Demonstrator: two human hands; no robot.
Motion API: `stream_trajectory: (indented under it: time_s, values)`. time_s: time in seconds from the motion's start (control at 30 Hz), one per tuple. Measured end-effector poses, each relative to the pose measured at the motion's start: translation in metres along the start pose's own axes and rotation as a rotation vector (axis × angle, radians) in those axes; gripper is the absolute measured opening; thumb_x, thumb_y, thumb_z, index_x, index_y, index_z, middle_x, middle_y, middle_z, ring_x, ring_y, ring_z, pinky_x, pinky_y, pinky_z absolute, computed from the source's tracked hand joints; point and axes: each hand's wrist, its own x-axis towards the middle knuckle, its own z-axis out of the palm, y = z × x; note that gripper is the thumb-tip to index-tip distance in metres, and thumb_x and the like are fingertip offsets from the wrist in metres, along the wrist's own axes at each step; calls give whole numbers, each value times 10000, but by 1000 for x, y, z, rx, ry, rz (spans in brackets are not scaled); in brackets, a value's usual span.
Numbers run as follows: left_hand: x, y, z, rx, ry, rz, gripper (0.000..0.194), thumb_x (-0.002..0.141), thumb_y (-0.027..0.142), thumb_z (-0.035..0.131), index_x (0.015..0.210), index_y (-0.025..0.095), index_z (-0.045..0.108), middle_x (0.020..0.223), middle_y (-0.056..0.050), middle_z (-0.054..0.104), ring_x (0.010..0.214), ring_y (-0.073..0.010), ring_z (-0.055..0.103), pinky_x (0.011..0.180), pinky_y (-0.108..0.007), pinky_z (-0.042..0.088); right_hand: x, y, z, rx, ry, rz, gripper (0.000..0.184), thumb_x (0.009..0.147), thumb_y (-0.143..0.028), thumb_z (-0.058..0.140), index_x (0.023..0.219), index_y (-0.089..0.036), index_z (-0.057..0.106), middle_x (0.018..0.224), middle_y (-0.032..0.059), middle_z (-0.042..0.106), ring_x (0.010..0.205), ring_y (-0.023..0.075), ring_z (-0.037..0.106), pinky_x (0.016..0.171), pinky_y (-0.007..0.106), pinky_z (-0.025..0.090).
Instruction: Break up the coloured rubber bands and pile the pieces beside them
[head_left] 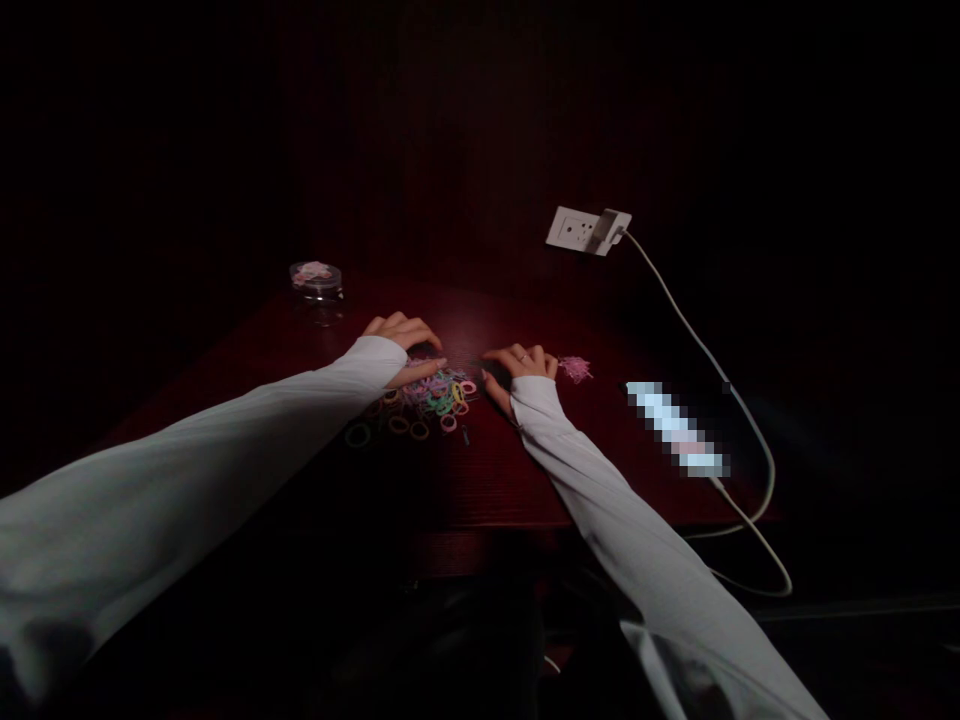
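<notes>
A loose pile of small coloured hair ties (439, 395) lies on the dark red table. My left hand (405, 335) arches over the far left side of the pile, its thumb reaching across the ties and apart from the fingers. To the right of the pile is my right hand (529, 362), with thumb and index finger apart and a ring on one finger. Nothing shows in either hand. Just beyond the right hand's outer side sits a small bunch of pink pieces (576, 369), too small to make out. A small clip-like piece (466, 435) lies at the pile's near edge.
A clear round container (316, 282) with a pinkish top stands at the far left of the table (480, 490). At right lies a phone (675, 428), its screen blurred, on a white cable (694, 325) running to a wall outlet (576, 230). The surroundings are very dark.
</notes>
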Motion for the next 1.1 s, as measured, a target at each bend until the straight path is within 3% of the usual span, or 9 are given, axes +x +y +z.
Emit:
stream_trajectory:
  time_s: [0.33,0.47,0.63,1.1]
  values:
    - [-3,-2,5,-34,-76,46,330,943,468,594,1192,282,705,1270,-42,708,1141,-284,533,993,-452,311,5,-8,6,81,-102,72,182,947,-414,673,1046,-328,799,1069,51,725,1088,286,486,955,421,266]
    - [-5,-1,10,-92,-90,137,347,972,352,515,1262,352,705,1343,-7,698,1155,-270,514,980,-449,275,6,-10,7,109,-121,94,144,924,-416,709,973,-323,808,1036,44,735,1080,282,487,949,425,266]
    - [-6,2,11,-133,-90,249,416,970,230,446,1173,396,769,1244,23,761,1091,-242,516,984,-450,253,5,-9,6,106,-122,103,148,921,-416,710,973,-315,805,1044,52,738,1093,287,499,948,431,282]
    - [-4,2,5,-128,-120,243,369,949,244,466,1094,345,789,1166,15,794,1079,-228,563,983,-448,255,4,-7,9,104,-99,69,111,913,-371,714,952,-308,796,1043,39,739,1060,271,497,940,410,263]
